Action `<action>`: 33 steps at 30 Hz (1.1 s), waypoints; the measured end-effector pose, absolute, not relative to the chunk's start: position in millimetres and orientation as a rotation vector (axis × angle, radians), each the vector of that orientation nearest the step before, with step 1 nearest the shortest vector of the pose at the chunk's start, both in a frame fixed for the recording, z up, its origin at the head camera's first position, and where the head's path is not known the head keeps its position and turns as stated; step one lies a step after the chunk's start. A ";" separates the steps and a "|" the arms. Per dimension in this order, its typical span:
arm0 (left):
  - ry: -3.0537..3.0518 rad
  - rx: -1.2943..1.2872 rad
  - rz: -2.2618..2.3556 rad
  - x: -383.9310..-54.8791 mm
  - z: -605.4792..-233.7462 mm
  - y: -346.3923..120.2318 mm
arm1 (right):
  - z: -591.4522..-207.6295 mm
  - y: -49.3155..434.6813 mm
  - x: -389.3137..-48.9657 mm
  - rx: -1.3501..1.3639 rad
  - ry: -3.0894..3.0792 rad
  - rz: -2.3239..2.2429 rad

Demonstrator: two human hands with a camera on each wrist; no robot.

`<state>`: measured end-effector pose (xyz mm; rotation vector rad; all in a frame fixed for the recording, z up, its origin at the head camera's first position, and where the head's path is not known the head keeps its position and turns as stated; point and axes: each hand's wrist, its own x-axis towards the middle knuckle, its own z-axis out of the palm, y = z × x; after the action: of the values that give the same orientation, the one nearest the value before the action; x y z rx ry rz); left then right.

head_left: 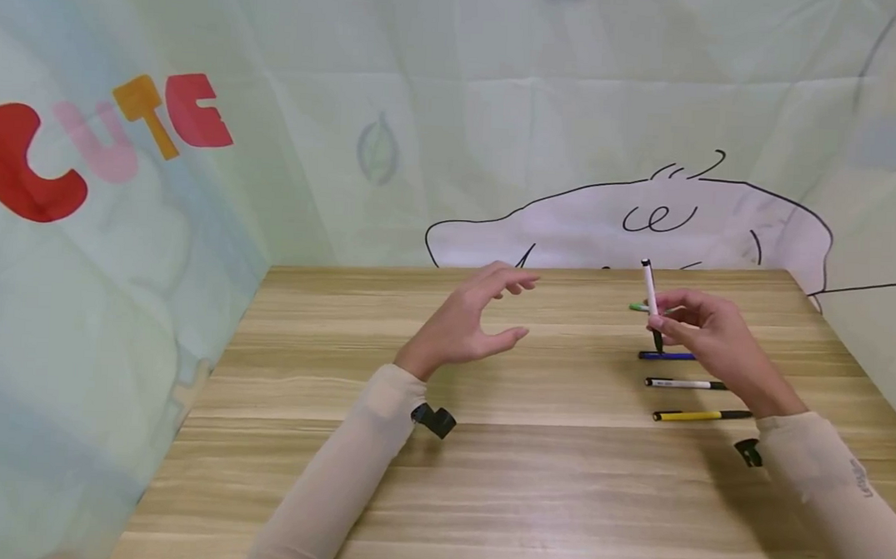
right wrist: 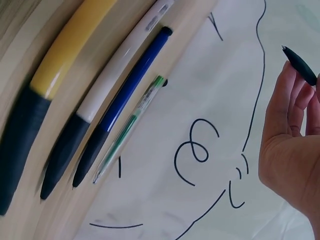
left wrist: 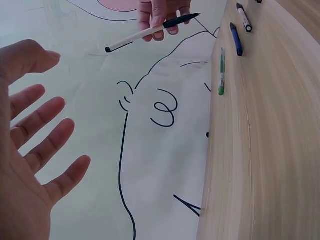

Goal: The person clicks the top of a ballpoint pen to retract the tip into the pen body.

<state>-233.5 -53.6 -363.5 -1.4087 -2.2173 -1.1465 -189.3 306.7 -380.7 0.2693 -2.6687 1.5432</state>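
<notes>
My right hand [head_left: 719, 333] pinches a white pen [head_left: 649, 287] with a black grip between thumb and fingers, raised above the table. In the head view the pen stands nearly upright, black grip downward. Only its dark tip end [right wrist: 299, 65] shows in the right wrist view. My left hand [head_left: 461, 323] hovers to the left, fingers spread and thumb apart, holding nothing. Under and beside the right hand lie a green clear pen [left wrist: 221, 75], a blue pen [head_left: 666, 356], a second white pen [head_left: 684, 383] and a yellow pen [head_left: 697, 416], roughly parallel.
The wooden table [head_left: 484, 481] ends at a printed cloth backdrop [head_left: 396, 102] behind and on the left, with cartoon outlines and coloured letters. A small black device [head_left: 434, 420] sits at the left wrist, another [head_left: 748, 451] at the right.
</notes>
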 end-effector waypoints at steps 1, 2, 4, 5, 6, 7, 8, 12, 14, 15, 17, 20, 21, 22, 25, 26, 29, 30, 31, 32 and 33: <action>-2.215 -1.411 -1.148 -233.8 -363.5 -52.5 | -379.8 305.3 -188.7 0.268 -2.665 1.555; -2.212 -1.413 -1.152 -234.3 -363.8 -51.4 | -378.8 303.9 -188.1 0.268 -2.658 1.574; -2.208 -1.414 -1.160 -234.9 -363.9 -49.3 | -376.6 300.7 -187.0 0.262 -2.643 1.613; -2.208 -1.415 -1.166 -235.0 -364.1 -48.4 | -375.7 299.3 -186.5 0.263 -2.638 1.623; -2.207 -1.416 -1.169 -235.1 -364.1 -47.5 | -374.6 297.9 -185.9 0.264 -2.632 1.636; -2.208 -1.417 -1.172 -235.2 -364.2 -46.6 | -373.7 296.7 -185.4 0.265 -2.626 1.646; -2.208 -1.417 -1.171 -235.5 -364.4 -45.5 | -372.6 295.4 -184.6 0.265 -2.621 1.656; -2.201 -1.422 -1.171 -235.6 -363.7 -41.2 | -369.1 291.8 -181.9 0.278 -2.604 1.675; -2.194 -1.426 -1.172 -235.6 -363.2 -38.6 | -367.8 290.4 -180.9 0.281 -2.596 1.687; -2.190 -1.427 -1.175 -235.4 -362.7 -37.3 | -367.1 289.5 -180.4 0.283 -2.591 1.693; -2.183 -1.429 -1.181 -235.0 -362.1 -35.1 | -365.9 287.9 -179.4 0.282 -2.582 1.706; -2.175 -1.431 -1.194 -234.1 -361.1 -32.4 | -363.6 285.2 -177.7 0.301 -2.578 1.702; -2.173 -1.433 -1.197 -233.9 -360.9 -31.7 | -362.8 284.3 -177.2 0.303 -2.573 1.702; -2.171 -1.435 -1.199 -233.7 -360.8 -31.0 | -362.1 283.4 -176.6 0.305 -2.569 1.704; -2.166 -1.443 -1.204 -233.7 -360.6 -28.6 | -359.7 280.9 -174.7 0.316 -2.561 1.707; -2.165 -1.445 -1.206 -233.9 -360.7 -27.8 | -359.1 280.1 -174.2 0.309 -2.555 1.715; -2.153 -1.451 -1.213 -234.2 -360.4 -25.3 | -357.6 278.2 -172.4 0.317 -2.551 1.708; -2.147 -1.453 -1.215 -234.0 -359.8 -24.3 | -357.2 277.7 -171.8 0.326 -2.551 1.702; -2.141 -1.455 -1.215 -233.9 -359.3 -23.3 | -356.9 277.2 -171.5 0.328 -2.546 1.703; -2.137 -1.456 -1.218 -233.8 -358.7 -22.3 | -356.5 276.6 -170.9 0.341 -2.544 1.700; -2.132 -1.458 -1.218 -233.6 -358.1 -21.3 | -356.1 276.0 -170.2 0.352 -2.543 1.697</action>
<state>-233.6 -21.3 -358.1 -1.4583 -2.1320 -1.2182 -170.2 276.0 -356.1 0.3518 -2.5426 1.6967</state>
